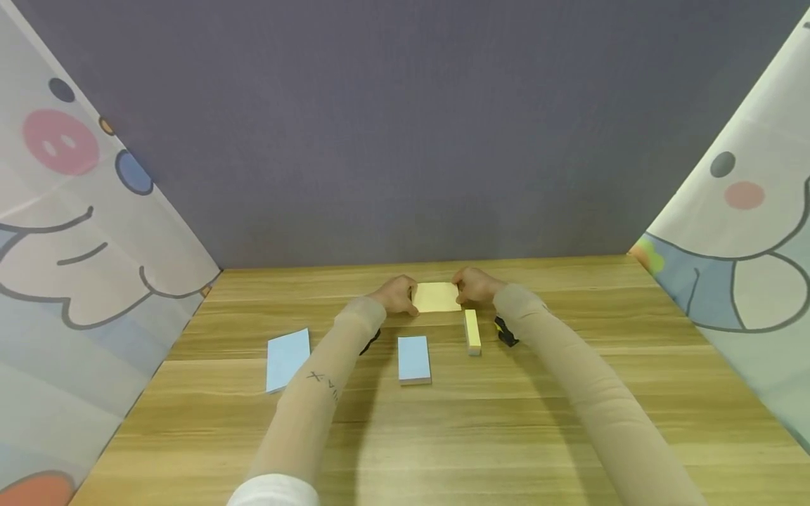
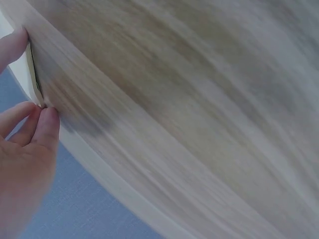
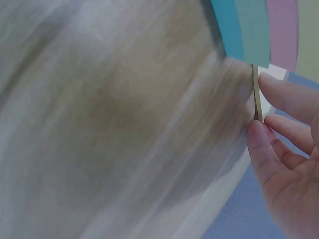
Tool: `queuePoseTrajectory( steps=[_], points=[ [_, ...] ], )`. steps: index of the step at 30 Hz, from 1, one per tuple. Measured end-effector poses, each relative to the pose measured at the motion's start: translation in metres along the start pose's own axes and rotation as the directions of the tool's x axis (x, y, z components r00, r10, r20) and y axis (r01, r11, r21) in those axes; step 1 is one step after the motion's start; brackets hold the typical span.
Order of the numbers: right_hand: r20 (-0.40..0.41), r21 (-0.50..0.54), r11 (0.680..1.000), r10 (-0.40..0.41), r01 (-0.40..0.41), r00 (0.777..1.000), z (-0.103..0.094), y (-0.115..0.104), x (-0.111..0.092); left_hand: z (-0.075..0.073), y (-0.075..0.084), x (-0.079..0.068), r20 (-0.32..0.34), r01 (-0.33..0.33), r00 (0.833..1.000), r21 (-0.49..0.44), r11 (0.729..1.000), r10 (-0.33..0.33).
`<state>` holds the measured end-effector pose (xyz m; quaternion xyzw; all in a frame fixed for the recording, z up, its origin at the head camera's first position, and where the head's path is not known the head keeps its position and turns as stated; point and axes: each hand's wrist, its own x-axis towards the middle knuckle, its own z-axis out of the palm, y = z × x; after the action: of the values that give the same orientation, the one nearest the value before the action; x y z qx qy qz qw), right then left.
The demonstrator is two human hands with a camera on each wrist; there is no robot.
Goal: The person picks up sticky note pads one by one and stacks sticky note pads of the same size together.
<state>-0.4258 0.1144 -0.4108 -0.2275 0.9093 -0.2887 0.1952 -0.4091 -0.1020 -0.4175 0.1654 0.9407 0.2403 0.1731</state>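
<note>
A thin yellow paper pad (image 1: pixel 435 297) is at the back of the wooden table. My left hand (image 1: pixel 395 294) holds its left end, with thumb and fingers at the corners. At the opposite end my right hand (image 1: pixel 478 287) grips it the same way. The pad's narrow edge (image 3: pixel 256 92) shows between thumb and fingers in the right wrist view. Just in front of the right hand is a narrow block of sticky notes (image 1: pixel 472 332), yellow on top; the right wrist view shows its blue, green, pink and yellow layers (image 3: pixel 256 32).
A blue paper stack (image 1: pixel 414 359) lies nearer the front, and a flat light-blue sheet (image 1: pixel 287 360) is partly behind my left forearm. A black-and-yellow object (image 1: pixel 505 332) sits beside the right forearm. Another black thing (image 1: pixel 370 341) is mostly hidden. A grey wall (image 1: pixel 418 140) rises behind the table.
</note>
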Motion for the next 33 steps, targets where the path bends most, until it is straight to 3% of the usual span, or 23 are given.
queuePoseTrajectory(
  steps=[3, 10, 16, 28, 33],
  points=[
    [0.032, -0.071, 0.997, -0.039, 0.041, 0.999, -0.001, -0.005, -0.001, 0.0, -0.002, -0.002, -0.003, 0.012, 1.0, -0.007, 1.0, -0.012],
    [0.092, -0.214, 0.977, 0.004, 0.016, 0.996, -0.004, -0.017, -0.002, 0.0, -0.006, -0.007, 0.01, -0.022, 1.0, 0.003, 1.0, 0.022],
    [0.116, -0.301, 0.954, 0.041, -0.004, 0.992, -0.003, -0.023, 0.001, 0.0, -0.009, -0.01, 0.009, -0.003, 1.0, 0.001, 1.0, 0.003],
    [0.123, -0.355, 0.934, 0.086, -0.037, 0.989, -0.001, -0.037, 0.003, -0.004, -0.015, -0.02, -0.001, 0.014, 1.0, -0.006, 1.0, -0.014],
    [0.129, -0.321, 0.944, 0.123, -0.076, 0.984, 0.001, -0.042, 0.0, -0.004, -0.016, -0.023, 0.001, 0.016, 1.0, -0.025, 1.0, -0.016]
  ],
)
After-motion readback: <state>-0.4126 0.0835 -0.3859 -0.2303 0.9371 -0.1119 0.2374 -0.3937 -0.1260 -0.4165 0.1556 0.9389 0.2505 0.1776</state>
